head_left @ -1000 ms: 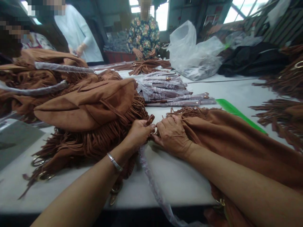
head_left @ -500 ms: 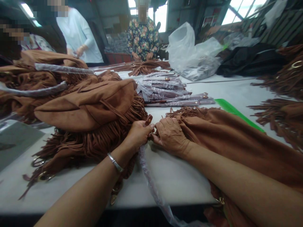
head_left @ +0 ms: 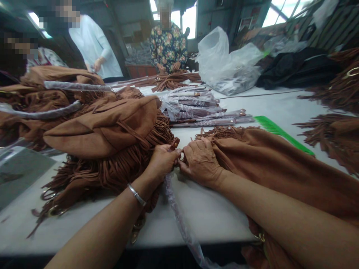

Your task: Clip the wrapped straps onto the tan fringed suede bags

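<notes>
My left hand [head_left: 162,162], a bangle on its wrist, is closed on the brown end of a plastic-wrapped strap [head_left: 178,216]. The wrapped length hangs down from it past the table's front edge. Close against it, my right hand [head_left: 200,160] is closed, fingers pinched at the edge of a brown fringed bag [head_left: 269,160] lying to the right. What sits between the fingertips is too small to make out. To the left, another brown fringed bag [head_left: 112,127] lies beside my left hand.
Wrapped straps [head_left: 196,108] lie beyond my hands, with a green comb [head_left: 283,134] right of them. Clear plastic bags [head_left: 230,63] and black cloth [head_left: 297,67] are farther back. More brown bags [head_left: 42,97] are piled left. Three people stand across the white table [head_left: 224,220].
My hands have barely moved and still meet at the strap's end. The view has shifted slightly, and the person in light blue has lowered their hands a little.
</notes>
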Available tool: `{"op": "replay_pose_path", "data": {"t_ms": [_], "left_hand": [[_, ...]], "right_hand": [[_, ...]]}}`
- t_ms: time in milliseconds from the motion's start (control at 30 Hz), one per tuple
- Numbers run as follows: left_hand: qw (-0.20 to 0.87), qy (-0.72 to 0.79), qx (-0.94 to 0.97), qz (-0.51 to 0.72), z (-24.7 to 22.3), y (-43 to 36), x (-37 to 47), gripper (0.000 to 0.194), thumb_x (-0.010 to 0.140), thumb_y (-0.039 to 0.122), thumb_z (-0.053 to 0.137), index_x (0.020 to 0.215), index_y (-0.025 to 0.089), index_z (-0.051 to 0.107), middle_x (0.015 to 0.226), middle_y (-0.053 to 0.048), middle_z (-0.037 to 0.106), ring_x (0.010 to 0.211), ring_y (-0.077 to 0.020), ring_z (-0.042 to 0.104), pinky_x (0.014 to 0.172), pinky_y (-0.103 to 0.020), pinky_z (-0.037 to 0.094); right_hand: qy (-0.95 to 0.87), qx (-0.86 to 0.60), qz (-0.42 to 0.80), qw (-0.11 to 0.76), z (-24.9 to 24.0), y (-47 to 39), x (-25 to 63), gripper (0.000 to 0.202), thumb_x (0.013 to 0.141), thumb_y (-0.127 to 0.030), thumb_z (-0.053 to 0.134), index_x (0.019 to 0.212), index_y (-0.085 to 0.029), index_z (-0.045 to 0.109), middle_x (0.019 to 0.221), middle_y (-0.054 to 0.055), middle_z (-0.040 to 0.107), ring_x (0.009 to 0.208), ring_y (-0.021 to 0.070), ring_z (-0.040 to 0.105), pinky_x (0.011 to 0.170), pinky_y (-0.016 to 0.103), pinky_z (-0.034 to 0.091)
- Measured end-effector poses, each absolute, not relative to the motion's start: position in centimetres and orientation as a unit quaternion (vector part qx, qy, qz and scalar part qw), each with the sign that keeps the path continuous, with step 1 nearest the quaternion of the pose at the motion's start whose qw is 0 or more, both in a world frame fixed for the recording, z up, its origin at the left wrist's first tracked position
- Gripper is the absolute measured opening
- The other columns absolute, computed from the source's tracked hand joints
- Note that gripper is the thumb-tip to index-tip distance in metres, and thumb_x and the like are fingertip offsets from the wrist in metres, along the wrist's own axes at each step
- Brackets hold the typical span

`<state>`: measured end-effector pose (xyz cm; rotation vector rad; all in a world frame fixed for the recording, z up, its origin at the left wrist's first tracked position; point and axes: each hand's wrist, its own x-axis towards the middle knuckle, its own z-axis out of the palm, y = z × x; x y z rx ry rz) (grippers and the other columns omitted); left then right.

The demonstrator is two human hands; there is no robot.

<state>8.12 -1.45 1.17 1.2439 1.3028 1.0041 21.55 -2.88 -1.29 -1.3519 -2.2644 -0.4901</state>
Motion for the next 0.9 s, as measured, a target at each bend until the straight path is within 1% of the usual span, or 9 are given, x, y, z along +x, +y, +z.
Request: {"op": "replay_pose_path", "data": {"t_ms": [67,233,400,500,600,667,733,900], "left_hand": [[0.52,0.541,0.512,0.418,1.2,-1.5,8.2,0.024,0.068,0.024,0.062,0.053,0.014,0.047,0.036,0.007,0.042,0.027,-0.0031,0.031,0.03,-0.016,0.021],[0.537,0.535,0.501,0.417,1.5,-1.6,8.3,0.024,0.069,0.02,0.061,0.052,0.015,0.046,0.035,0.007,0.042,0.027,-0.0029,0.031,0.03,-0.016,0.022],[0.531,0.539,0.521,0.396,1.4,-1.6,8.2,0.022,0.071,0.022,0.06,0.055,0.014,0.047,0.036,0.008,0.042,0.025,-0.003,0.03,0.029,-0.016,0.02],[0.514,0.535,0.539,0.398,1.2,-1.4,8.0,0.023,0.073,0.026,0.059,0.057,0.014,0.048,0.039,0.007,0.043,0.027,-0.0028,0.03,0.029,-0.016,0.02],[0.505,0.544,0.553,0.378,1.4,-1.5,7.6,0.028,0.08,0.037,0.051,0.064,0.015,0.05,0.039,0.007,0.042,0.026,-0.0038,0.029,0.028,-0.016,0.019],[0.487,0.537,0.585,0.363,1.6,-1.9,7.1,0.031,0.084,0.045,0.042,0.075,0.016,0.052,0.039,0.007,0.044,0.027,-0.0054,0.029,0.029,-0.016,0.02],[0.449,0.52,0.639,0.347,1.9,-2.5,6.5,0.033,0.086,0.047,0.038,0.08,0.018,0.051,0.042,0.006,0.046,0.03,-0.0067,0.032,0.031,-0.017,0.023],[0.374,0.488,0.758,0.217,2.7,-3.1,5.3,0.03,0.086,0.039,0.04,0.07,0.018,0.054,0.049,0.004,0.048,0.04,-0.0087,0.041,0.04,-0.019,0.03]], "right_hand": [[-0.816,-0.499,-0.174,0.232,-1.3,-3.0,21.5,0.031,0.082,-0.04,0.044,0.089,-0.013,0.057,0.089,0.011,0.053,0.09,0.0263,0.039,0.09,0.044,0.021],[-0.815,-0.504,-0.176,0.225,-1.5,-2.9,21.3,0.028,0.08,-0.038,0.045,0.085,-0.014,0.057,0.085,0.011,0.052,0.085,0.0261,0.038,0.078,0.041,0.025],[-0.819,-0.5,-0.181,0.215,-1.6,-2.7,21.3,0.025,0.08,-0.036,0.045,0.085,-0.014,0.057,0.084,0.011,0.052,0.083,0.026,0.038,0.075,0.039,0.025],[-0.825,-0.493,-0.181,0.208,-1.6,-2.7,21.4,0.026,0.08,-0.036,0.046,0.086,-0.014,0.057,0.084,0.011,0.052,0.083,0.0261,0.038,0.076,0.039,0.025],[-0.823,-0.495,-0.181,0.212,-1.6,-2.5,21.5,0.027,0.079,-0.037,0.046,0.086,-0.013,0.056,0.085,0.012,0.053,0.084,0.0261,0.039,0.076,0.039,0.025],[-0.817,-0.505,-0.179,0.215,-1.6,-2.4,21.7,0.026,0.079,-0.037,0.047,0.085,-0.013,0.056,0.086,0.013,0.053,0.084,0.0262,0.039,0.076,0.039,0.025],[-0.813,-0.511,-0.176,0.216,-1.7,-2.3,21.8,0.026,0.079,-0.037,0.048,0.083,-0.013,0.056,0.086,0.013,0.053,0.084,0.0263,0.039,0.076,0.039,0.025],[-0.813,-0.512,-0.171,0.217,-1.7,-2.0,21.9,0.026,0.08,-0.038,0.048,0.083,-0.014,0.056,0.085,0.012,0.054,0.083,0.0263,0.04,0.075,0.039,0.026]]}}
